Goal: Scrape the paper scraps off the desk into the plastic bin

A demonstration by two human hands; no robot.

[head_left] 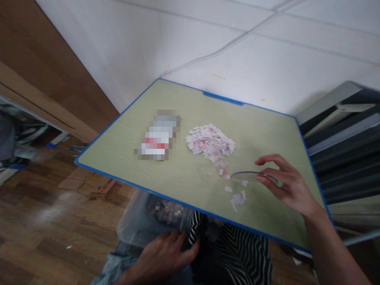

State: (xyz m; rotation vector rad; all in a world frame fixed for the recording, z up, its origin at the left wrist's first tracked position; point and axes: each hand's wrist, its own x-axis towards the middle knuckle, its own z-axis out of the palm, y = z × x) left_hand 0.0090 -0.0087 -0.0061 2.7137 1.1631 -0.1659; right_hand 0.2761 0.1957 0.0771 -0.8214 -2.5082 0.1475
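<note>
My right hand (285, 184) is above the right side of the table, its thumb and fingers pinching a thin, clear round disc (243, 175) that looks like a lens. Below and left of the disc lie a few loose paper scraps (238, 198). Farther back, a heap of small white and pinkish paper pieces (209, 142) spreads on the tabletop. My left hand (166, 253) is below the table's front edge, by the near side of a clear plastic bin (133, 221). Its thumb stands apart from the fingers, whose tips are partly hidden, and I see nothing held.
The pale green table (124, 142) has a blue rim and stands against a white wall. A blurred-out flat item (158, 136) lies on its left side. More small pieces (168, 209) are in the bin. A dark rack-like frame (344, 142) stands close on the right.
</note>
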